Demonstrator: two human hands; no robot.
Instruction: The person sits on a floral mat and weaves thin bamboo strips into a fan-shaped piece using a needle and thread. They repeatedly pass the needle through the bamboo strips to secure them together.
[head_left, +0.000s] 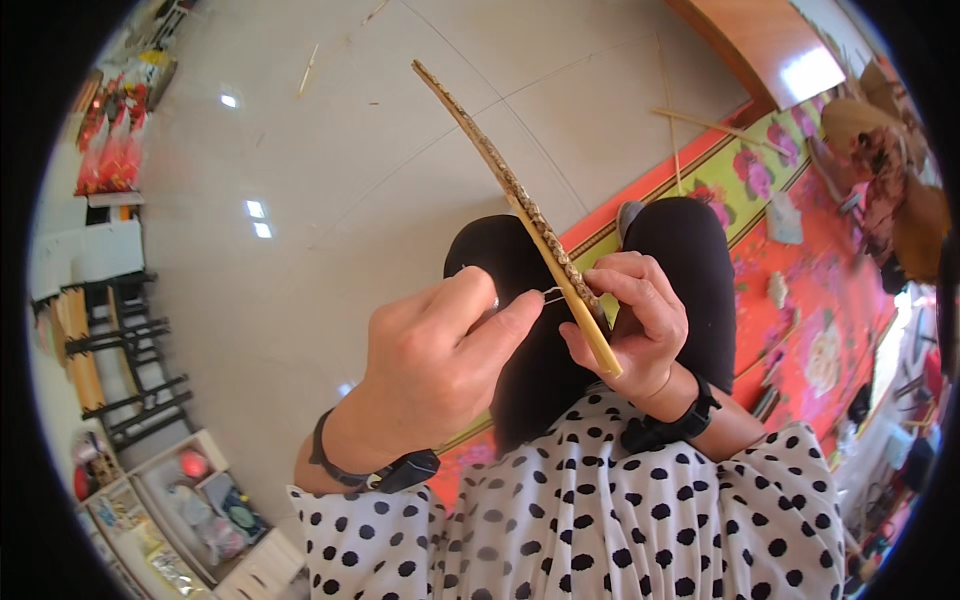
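Note:
A long, slender yellow stick [601, 350], flat like a bamboo strip, slants up and to the left in front of my lap. Along it runs a knobbly, mottled brown-and-cream strand [527, 207], whose kind I cannot make out. My right hand [645, 325] is closed around the stick's lower end, thumb on one side and fingers on the other. Beside it, my left hand [425, 345] pinches a thin pale thread [553, 292] that reaches the stick. The stick's far tip points over the floor, clear of both hands.
My knees [690, 270] are under the work. To the right lies a red floral mat [800, 310] with thin sticks [720, 130] at its far edge, near a wooden furniture piece [750, 40]. At left stand a black rack [130, 370] and an open drawer [190, 455] with small items.

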